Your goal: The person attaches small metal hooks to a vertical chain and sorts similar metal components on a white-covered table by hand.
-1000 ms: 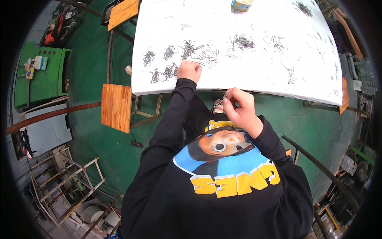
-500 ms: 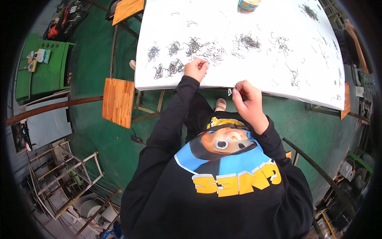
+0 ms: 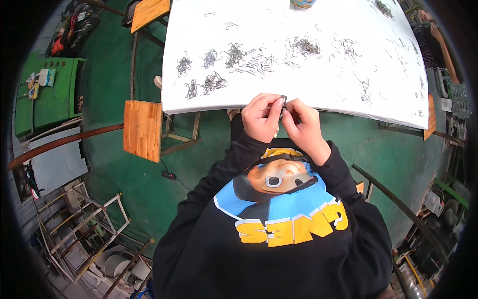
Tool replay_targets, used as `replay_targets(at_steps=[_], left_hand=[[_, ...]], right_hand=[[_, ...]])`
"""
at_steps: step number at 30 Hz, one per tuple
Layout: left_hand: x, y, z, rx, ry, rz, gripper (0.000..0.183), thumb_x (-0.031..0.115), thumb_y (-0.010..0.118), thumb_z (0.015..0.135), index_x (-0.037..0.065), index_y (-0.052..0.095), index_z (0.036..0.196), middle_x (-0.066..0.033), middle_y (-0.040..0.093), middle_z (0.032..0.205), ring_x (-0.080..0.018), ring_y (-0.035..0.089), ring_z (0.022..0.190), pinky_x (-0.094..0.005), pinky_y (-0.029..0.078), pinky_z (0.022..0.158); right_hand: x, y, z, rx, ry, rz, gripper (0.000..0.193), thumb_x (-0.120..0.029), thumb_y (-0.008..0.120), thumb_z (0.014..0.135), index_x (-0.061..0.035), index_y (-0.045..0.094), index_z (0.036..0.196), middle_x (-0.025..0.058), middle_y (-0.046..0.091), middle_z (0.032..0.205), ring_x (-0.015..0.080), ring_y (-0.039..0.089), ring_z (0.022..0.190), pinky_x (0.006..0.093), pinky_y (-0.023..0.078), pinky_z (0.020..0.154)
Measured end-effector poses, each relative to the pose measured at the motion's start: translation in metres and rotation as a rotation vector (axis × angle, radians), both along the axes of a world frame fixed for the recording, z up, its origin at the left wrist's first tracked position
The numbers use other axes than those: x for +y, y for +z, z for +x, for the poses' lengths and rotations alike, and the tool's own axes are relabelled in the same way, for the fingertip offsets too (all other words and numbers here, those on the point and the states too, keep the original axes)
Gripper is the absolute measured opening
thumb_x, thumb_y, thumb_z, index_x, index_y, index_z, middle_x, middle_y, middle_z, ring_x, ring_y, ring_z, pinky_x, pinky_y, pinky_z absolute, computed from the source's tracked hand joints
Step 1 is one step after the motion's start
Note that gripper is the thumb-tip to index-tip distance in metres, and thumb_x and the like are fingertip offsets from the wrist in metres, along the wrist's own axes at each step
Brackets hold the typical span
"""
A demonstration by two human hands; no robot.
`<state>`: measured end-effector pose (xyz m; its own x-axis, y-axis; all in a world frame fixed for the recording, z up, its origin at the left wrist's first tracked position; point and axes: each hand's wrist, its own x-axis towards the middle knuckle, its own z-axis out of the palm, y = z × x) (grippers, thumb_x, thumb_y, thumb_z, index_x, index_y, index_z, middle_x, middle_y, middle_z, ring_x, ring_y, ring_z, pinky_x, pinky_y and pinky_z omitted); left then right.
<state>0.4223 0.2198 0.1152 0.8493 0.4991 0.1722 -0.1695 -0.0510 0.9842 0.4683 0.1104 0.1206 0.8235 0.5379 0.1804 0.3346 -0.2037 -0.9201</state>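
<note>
Just over the near edge of the white-covered table [image 3: 239,94], my two hands meet. My left hand [image 3: 261,118] is closed, thumb and fingertips pinching a small dark strip-like piece [image 3: 284,100]. Fingers curled, my right hand [image 3: 305,127] comes up against it from the right; whatever it grips is hidden behind the thumb and fingers. Ahead of the hands lies a spread of short dark strips [image 3: 256,65], beside a heap of dark bent wire hooks [image 3: 234,55]. More hooks lie in small heaps to the left, such as this hook heap [image 3: 213,83].
A larger tangle of dark wire pieces [image 3: 304,46] and scattered hooks [image 3: 365,89] cover the table's right part. A patterned tub [image 3: 302,4] stands at the far edge. Wooden stools [image 3: 143,130] stand left. Another person's arm [image 3: 443,50] shows at far right.
My left hand has drawn back from the strips to the table's near edge, bringing a small dark piece up to my right hand. My right hand has shifted slightly left.
</note>
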Motion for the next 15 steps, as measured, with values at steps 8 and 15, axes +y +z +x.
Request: replay_targets(at_steps=[8,15], left_hand=[[0.008,0.002,-0.004,-0.104,0.065,0.348,0.004,-0.005,0.056,0.075,-0.006,0.055,0.079,-0.0104,0.056,0.078,-0.0136,0.054,0.066,-0.0237,0.045,0.058],[0.013,0.001,-0.005,-0.246,0.111,0.305,0.006,-0.004,0.057,0.074,-0.002,0.056,0.079,-0.0101,0.056,0.074,-0.0182,0.053,0.061,-0.0249,0.043,0.053]], right_hand=[[0.006,0.003,-0.003,0.026,0.015,0.016,0.008,-0.001,0.059,0.072,0.0,0.051,0.073,0.0047,0.048,0.055,0.0074,0.047,0.046,0.0213,0.038,0.043],[-0.004,-0.016,0.029,0.565,0.038,0.437,0.02,-0.004,0.062,0.075,-0.0021,0.054,0.093,-0.0023,0.055,0.072,0.0025,0.048,0.059,0.0164,0.039,0.052]])
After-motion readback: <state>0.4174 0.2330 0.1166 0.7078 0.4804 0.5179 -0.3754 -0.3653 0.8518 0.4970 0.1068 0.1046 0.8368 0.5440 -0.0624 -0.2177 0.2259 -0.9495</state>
